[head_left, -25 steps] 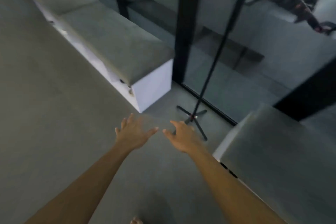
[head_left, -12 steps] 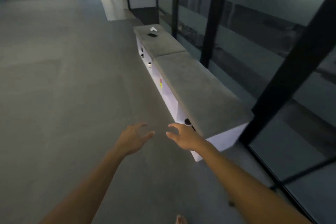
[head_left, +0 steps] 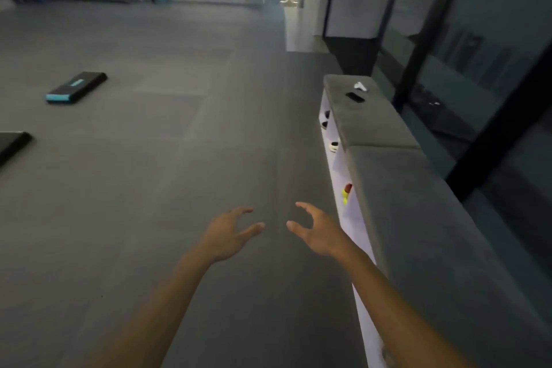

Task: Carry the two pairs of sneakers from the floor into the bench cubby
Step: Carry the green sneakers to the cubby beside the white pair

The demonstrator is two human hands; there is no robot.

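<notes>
Left hand (head_left: 227, 233): mine, fingers spread and curled, holding nothing, out over the floor (head_left: 149, 188) left of the bench (head_left: 418, 203).
Right hand (head_left: 319, 230): fingers apart, empty, just beside the bench front.
Sneakers (head_left: 328, 128): partly visible inside the bench's far cubbies.

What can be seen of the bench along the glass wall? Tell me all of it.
The bench is long and low, a white cubby base under two grey, fabric-looking cushion tops that meet at a seam. It runs along the glass wall, at the right hand's side, untouched. Its floor-facing cubbies hold shoes and a red-and-yellow item. A small black object and a white one lie on top.
</notes>
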